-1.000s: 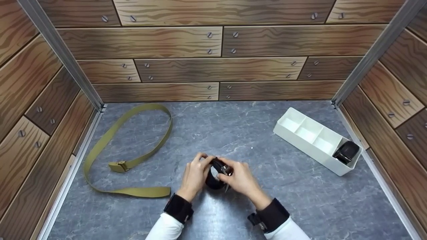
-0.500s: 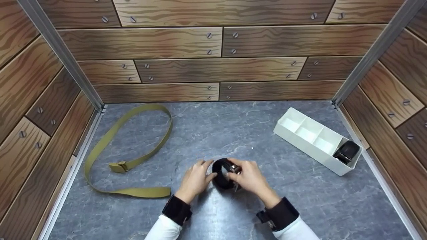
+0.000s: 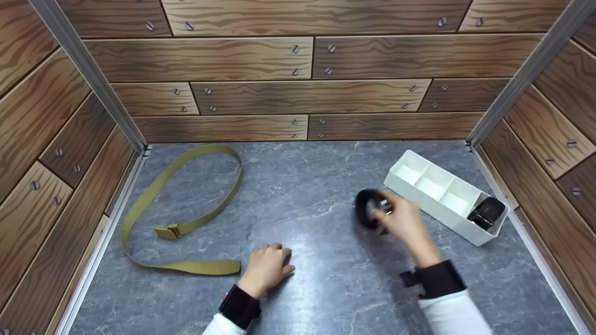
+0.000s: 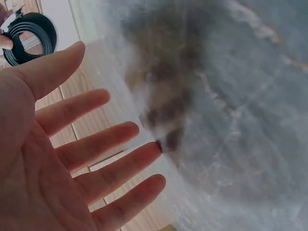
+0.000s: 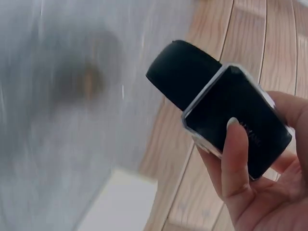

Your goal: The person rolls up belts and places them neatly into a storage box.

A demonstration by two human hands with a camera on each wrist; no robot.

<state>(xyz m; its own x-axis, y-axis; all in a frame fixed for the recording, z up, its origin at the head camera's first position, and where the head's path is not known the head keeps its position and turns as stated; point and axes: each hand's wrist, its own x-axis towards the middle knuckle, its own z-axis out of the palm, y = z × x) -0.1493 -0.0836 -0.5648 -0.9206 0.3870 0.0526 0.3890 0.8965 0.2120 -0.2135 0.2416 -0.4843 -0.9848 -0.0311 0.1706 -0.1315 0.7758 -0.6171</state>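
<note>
The right grip (image 3: pixel 404 221) holds a smooth, coiled black belt (image 5: pixel 216 108).

Grey marbled surface (image 3: pixel 288 181). Olive belt (image 3: pixel 209 267) lies in a big open loop by left edge, top of loop near back edge; buckle (image 3: pixel 165 231) inside the loop, flat tail toward front. White divided box (image 3: pixel 428 204) set at an angle near right edge, rolled black item (image 3: pixel 489 210) in its front-most compartment. Wood-print back wall (image 3: pixel 251 97) with slotted screws, side walls same. Metal posts (image 3: pixel 86 70) at both back corners.
</note>
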